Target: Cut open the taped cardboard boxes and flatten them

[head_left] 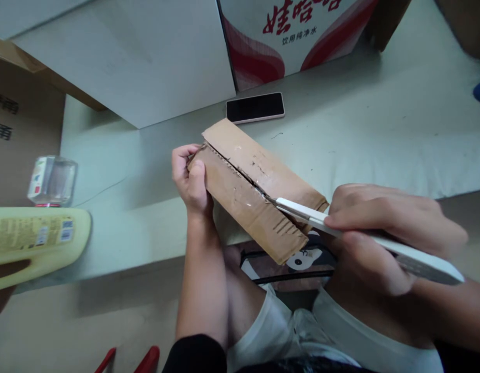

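My left hand (193,176) grips the far left corner of a small flat piece of brown cardboard (251,207), thumb on top and fingers curled round the edge. A long torn slit runs down the cardboard's length, with ragged edges and creases near the lower end. In my right hand (383,228) is a white utility knife (313,215), held along its handle. Its blade tip lies in the slit, toward the near right part of the cardboard. The cardboard is tilted above my lap, at the front edge of the pale tabletop.
Behind the cardboard lies a phone (255,108), in front of a white box (146,57) and a red-and-white carton (297,41). To the left are a clear plastic bottle (59,181) and a yellow bottle (41,238). Red handles (146,360) show at the bottom.
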The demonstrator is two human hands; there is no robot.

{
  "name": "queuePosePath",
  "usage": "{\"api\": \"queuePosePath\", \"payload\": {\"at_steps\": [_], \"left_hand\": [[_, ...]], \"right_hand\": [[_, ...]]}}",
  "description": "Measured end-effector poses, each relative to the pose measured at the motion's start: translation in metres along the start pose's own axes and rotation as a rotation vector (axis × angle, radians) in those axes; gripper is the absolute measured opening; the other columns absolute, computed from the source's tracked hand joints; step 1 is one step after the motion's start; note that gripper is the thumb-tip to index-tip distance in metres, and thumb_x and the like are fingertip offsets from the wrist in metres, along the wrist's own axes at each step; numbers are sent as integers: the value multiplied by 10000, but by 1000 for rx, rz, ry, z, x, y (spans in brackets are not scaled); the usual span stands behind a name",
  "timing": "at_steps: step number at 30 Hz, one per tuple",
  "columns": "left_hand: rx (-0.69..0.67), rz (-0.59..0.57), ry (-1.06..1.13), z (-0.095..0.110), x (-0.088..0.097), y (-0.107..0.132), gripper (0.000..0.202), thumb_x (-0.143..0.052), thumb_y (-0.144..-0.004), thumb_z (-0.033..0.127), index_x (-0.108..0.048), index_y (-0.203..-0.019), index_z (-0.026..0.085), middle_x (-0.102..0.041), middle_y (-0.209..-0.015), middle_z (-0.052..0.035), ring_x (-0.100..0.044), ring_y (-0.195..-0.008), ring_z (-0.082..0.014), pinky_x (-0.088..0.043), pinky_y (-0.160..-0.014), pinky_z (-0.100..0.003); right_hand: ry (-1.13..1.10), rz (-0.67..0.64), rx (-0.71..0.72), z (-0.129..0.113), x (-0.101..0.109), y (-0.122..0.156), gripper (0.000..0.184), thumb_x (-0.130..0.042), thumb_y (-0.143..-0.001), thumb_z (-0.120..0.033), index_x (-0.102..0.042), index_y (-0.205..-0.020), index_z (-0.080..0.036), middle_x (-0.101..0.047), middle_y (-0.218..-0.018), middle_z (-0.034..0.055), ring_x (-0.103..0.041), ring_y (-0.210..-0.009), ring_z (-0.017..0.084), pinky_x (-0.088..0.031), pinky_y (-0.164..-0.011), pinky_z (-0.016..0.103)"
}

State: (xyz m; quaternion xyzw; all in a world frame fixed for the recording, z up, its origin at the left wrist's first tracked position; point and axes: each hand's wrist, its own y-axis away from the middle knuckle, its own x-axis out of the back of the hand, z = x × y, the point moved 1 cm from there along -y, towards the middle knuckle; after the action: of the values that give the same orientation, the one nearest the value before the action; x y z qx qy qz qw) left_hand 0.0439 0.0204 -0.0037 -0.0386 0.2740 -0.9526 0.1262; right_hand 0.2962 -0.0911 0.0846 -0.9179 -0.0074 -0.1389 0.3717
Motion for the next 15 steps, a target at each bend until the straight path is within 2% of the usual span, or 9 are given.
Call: {"api": "queuePosePath", "payload": {"at_steps": [4,10,15], "left_hand": [[31,11,-25,5,-1,1,394,-592,-900,613,-608,-951,223,-626,-920,-47,-598,-865,-209,-463,-818,-400],[25,12,57,9,-3,3,364,-566,-915,614,-663,-925,264,-639,-918,-45,-619,-871,-237,-463,-834,-434],[18,29,-3,9,-2,1,365,-604,-915,605,-685,-928,248,-654,-953,-64,-628,-940,-245,-481,-920,-434]], "right_hand": [[-120,-8,6,2,1,3,141,-568,-798,-124,-686,-854,-178,-585,-594,-26,-532,-442,108,-442,-416,283],[-141,-75,17,2,1,-3,148,-566,-814,-123,-682,-874,-193,-581,-596,-28,-553,-461,118,-466,-425,281],[-149,24,-9,6,0,4,122,-595,-845,-141,-695,-904,-178,-622,-651,-15,-556,-481,109,-427,-421,279]]}}
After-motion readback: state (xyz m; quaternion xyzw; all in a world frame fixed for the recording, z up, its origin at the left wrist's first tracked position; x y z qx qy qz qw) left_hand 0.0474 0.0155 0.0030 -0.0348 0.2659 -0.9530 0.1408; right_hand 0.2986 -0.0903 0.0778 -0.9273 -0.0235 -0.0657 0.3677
